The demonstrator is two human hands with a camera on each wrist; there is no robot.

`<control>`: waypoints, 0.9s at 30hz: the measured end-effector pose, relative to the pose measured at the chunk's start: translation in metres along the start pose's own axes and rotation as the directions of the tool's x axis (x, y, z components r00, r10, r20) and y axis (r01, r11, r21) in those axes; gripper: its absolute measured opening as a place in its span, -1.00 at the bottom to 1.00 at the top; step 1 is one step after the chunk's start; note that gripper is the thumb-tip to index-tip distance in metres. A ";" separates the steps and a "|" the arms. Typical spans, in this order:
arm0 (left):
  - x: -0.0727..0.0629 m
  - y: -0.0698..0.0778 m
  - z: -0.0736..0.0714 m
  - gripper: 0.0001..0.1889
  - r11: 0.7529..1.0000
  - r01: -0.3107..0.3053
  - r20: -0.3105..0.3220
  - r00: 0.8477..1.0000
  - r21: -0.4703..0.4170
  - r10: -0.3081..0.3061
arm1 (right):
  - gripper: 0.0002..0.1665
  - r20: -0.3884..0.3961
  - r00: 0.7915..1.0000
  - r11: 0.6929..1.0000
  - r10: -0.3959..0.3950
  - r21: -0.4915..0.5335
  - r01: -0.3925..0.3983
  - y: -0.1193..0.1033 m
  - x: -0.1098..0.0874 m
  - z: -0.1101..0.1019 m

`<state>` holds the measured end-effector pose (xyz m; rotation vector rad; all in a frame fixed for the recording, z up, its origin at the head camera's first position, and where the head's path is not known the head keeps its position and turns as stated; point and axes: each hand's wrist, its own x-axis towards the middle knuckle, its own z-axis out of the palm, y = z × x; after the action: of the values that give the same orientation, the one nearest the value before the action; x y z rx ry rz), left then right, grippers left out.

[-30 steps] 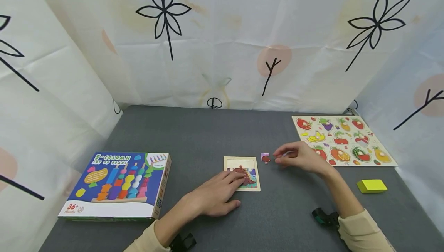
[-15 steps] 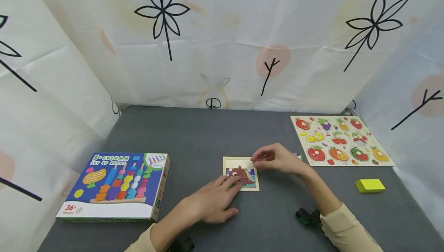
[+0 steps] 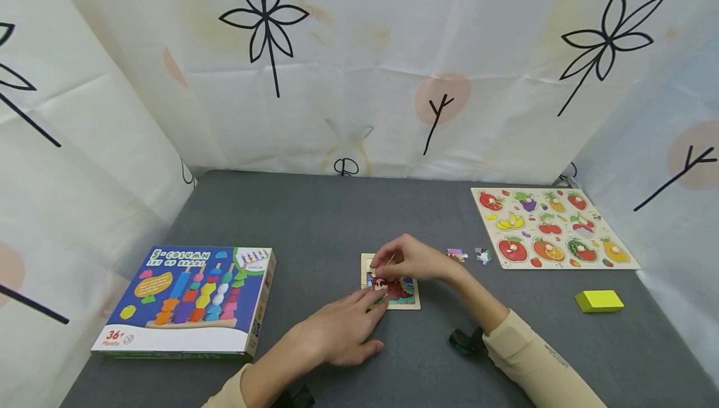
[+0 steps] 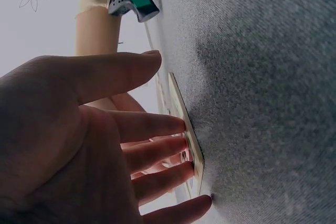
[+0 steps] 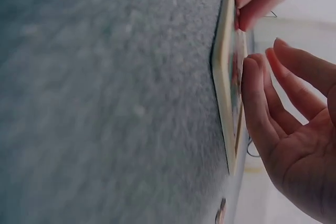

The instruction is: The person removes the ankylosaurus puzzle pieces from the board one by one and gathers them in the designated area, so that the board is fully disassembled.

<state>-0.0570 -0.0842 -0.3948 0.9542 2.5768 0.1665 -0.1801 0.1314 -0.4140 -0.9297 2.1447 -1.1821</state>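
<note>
A small wooden jigsaw tray [image 3: 417, 301] with a pale frame lies mid-table, its dinosaur picture partly filled in at the lower half. My left hand [image 3: 342, 327] rests with fingers fairly straight on the tray's lower left; in the left wrist view, the fingertips touch its edge. Above the tray's upper left, my right hand [image 3: 410, 259] pinches a small puzzle piece [image 3: 391, 259] between thumb and fingers. The piece is mostly hidden by the fingers. Two loose puzzle pieces lie right of the tray: a purple and red one [image 3: 457, 254] and a whitish multicoloured one [image 3: 483, 256].
A blue bead-set box [image 3: 185, 302] lies on the left of the grey table [image 3: 314, 221]. At the back right is a fruit puzzle board [image 3: 553, 227], with a yellow block [image 3: 599, 301] in front of it. Patterned white cloth stands behind the table.
My right hand has picked up the loose piece beside the tray and moved left over the tray's upper left. Two other pieces are uncovered. My left hand stays nearly in place.
</note>
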 end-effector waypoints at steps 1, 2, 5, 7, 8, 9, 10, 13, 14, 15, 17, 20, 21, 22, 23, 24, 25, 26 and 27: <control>0.000 0.000 0.000 -0.21 1.000 0.002 0.002 1.000 -0.001 -0.002 | -0.79 0.006 1.000 1.000 0.009 -0.002 -0.009 0.000 0.003 0.001; 0.000 0.000 0.000 -0.22 1.000 0.002 0.002 1.000 -0.001 -0.002 | -0.79 0.008 1.000 1.000 0.019 -0.005 -0.019 -0.001 0.005 0.002; 0.000 0.000 0.000 -0.23 1.000 0.002 0.001 1.000 0.003 -0.002 | -0.80 0.008 0.998 0.998 0.059 -0.012 -0.059 -0.001 0.011 0.004; -0.001 0.000 -0.001 -0.23 1.000 0.003 0.000 1.000 0.004 -0.003 | -0.82 0.008 0.996 0.996 0.085 -0.018 -0.084 -0.002 0.013 0.005; -0.001 0.000 -0.001 -0.23 1.000 0.004 0.000 1.000 0.004 -0.004 | -0.83 0.009 0.995 0.995 0.095 -0.021 -0.094 -0.002 0.014 0.005; -0.001 0.000 -0.001 -0.23 1.000 0.004 -0.001 1.000 0.006 -0.004 | -0.84 0.011 0.995 0.995 0.102 -0.022 -0.102 -0.003 0.014 0.006; -0.001 0.001 -0.001 -0.23 1.000 0.003 -0.002 1.000 0.010 -0.003 | -0.85 0.011 0.994 0.994 0.107 -0.026 -0.106 -0.003 0.015 0.006; -0.002 0.001 -0.001 -0.23 1.000 -0.003 -0.014 1.000 0.030 0.003 | -0.88 0.009 0.993 0.992 0.117 -0.040 -0.116 -0.006 0.015 0.009; -0.002 0.002 -0.001 -0.23 0.999 -0.005 -0.018 1.000 0.037 0.005 | -0.88 0.005 0.993 0.992 0.119 -0.051 -0.119 -0.007 0.015 0.010; -0.002 0.002 0.000 -0.24 0.999 -0.007 -0.021 1.000 0.044 0.008 | -0.89 -0.002 0.993 0.991 0.120 -0.065 -0.120 -0.008 0.015 0.011; -0.002 0.002 0.000 -0.24 0.999 -0.009 -0.023 1.000 0.053 0.011 | -0.89 -0.013 0.993 0.989 0.116 -0.096 -0.117 -0.008 0.015 0.012; -0.002 0.002 0.000 -0.25 0.998 -0.011 -0.021 1.000 0.054 0.012 | -0.89 -0.022 0.995 0.986 0.102 -0.128 -0.104 -0.009 0.014 0.013; -0.002 0.002 0.000 -0.25 0.998 -0.011 -0.022 1.000 0.055 0.012 | -0.88 -0.023 0.995 0.987 0.096 -0.126 -0.098 -0.009 0.013 0.014; -0.002 0.002 0.000 -0.25 0.998 -0.011 -0.024 1.000 0.056 0.013 | -0.89 -0.021 0.996 0.989 0.090 -0.119 -0.092 -0.009 0.013 0.013; -0.002 0.002 0.001 -0.25 0.998 -0.012 -0.026 1.000 0.057 0.014 | -0.89 -0.021 0.996 0.990 0.087 -0.108 -0.089 -0.009 0.012 0.013; -0.002 0.002 0.001 -0.25 0.998 -0.012 -0.025 1.000 0.053 0.014 | -0.89 -0.020 0.996 0.992 0.082 -0.098 -0.084 -0.010 0.011 0.013; -0.002 0.002 0.001 -0.25 0.999 -0.012 -0.024 1.000 0.051 0.014 | -0.89 -0.021 0.997 0.993 0.076 -0.091 -0.077 -0.010 0.010 0.013; -0.002 0.002 0.001 -0.25 0.999 -0.012 -0.021 1.000 0.050 0.013 | -0.89 -0.021 0.997 0.994 0.068 -0.087 -0.070 -0.010 0.010 0.013; -0.002 0.002 0.000 -0.25 0.999 -0.011 -0.019 1.000 0.049 0.012 | -0.89 -0.021 0.997 0.994 0.068 -0.082 -0.069 -0.011 0.009 0.013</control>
<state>-0.0549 -0.0840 -0.3944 0.9900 2.6046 0.1168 -0.1731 0.1142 -0.4116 -0.8762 2.2364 -1.0797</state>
